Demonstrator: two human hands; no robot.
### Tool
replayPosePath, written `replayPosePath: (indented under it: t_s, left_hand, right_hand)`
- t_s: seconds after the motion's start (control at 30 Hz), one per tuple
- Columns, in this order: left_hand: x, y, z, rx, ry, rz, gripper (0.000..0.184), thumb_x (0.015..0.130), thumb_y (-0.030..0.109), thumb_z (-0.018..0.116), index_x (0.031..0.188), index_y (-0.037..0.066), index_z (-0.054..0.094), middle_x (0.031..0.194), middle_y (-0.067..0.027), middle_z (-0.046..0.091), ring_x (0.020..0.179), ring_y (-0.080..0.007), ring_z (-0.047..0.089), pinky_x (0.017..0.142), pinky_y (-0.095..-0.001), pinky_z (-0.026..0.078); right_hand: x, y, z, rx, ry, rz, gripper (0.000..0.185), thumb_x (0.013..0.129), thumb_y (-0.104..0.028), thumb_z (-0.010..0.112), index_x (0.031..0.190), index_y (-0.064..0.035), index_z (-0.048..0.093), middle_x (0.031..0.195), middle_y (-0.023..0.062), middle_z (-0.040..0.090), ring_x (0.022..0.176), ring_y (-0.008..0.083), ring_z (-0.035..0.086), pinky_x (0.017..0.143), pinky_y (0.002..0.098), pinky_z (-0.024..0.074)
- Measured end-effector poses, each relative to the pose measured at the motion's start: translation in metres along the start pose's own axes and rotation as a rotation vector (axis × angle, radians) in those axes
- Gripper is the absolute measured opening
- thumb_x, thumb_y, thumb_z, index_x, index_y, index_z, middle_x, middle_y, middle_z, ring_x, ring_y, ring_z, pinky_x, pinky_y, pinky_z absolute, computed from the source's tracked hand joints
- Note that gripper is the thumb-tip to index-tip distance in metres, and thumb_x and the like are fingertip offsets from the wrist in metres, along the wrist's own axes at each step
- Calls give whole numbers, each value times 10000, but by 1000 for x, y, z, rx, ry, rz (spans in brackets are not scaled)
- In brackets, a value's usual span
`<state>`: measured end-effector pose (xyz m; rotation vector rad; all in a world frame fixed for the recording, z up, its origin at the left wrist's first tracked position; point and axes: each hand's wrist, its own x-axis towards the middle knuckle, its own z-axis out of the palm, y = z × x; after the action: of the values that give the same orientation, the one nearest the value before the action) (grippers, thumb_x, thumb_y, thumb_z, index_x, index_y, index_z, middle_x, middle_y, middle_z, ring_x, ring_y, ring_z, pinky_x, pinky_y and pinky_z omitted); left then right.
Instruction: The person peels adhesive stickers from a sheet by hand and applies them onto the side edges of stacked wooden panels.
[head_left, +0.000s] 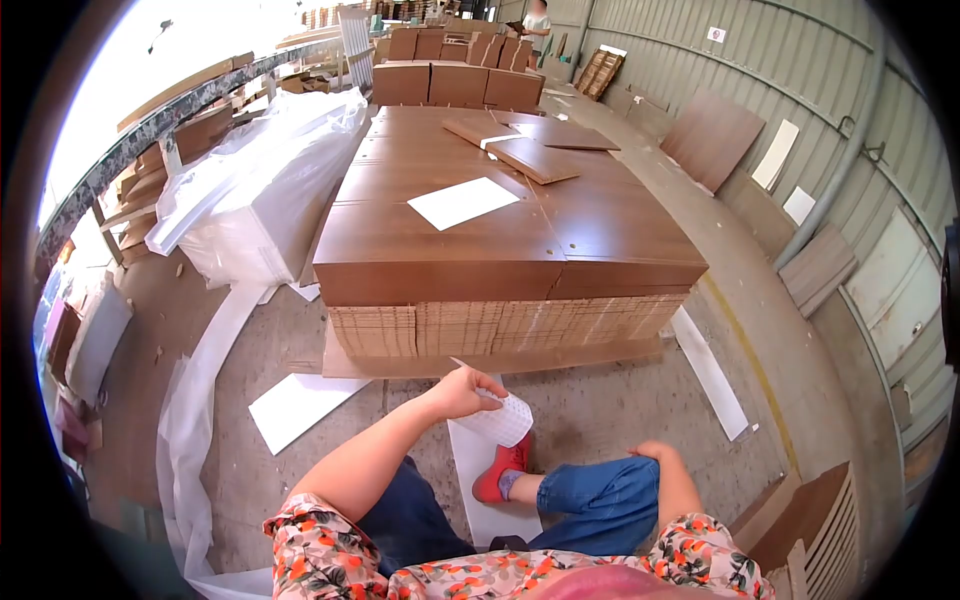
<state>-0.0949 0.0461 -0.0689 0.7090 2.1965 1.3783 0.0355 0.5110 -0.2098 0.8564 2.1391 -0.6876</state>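
My left hand pinches a curled white sheet with a grid printed on it, like a sheet of small labels. It hangs over my lower leg, in front of a stack of brown wood-grain panels. My right hand rests on my bent knee, fingers loosely laid over it and holding nothing I can see. On top of the stack lie a white sheet of paper and a narrow brown panel with a white strap around it.
White boards lie on the floor around the stack. Plastic-wrapped goods stand at the left, with trailing film. Panels lean along the right wall. A slatted wooden piece is near my right side. Another person stands far back.
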Motion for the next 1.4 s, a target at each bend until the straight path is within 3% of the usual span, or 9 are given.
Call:
replayPosePath:
  t_s: [1.4]
  left_hand:
    - [0,3,-1,37,-32,12,239,749,145,711,974,63,709,922,-88,694,865,-160,622,832,-279,467]
  right_hand:
    - [21,11,-1,-58,-1,17,470,814,-422,633,976,17,673,1024,125,671,929,230,622,830,348,471]
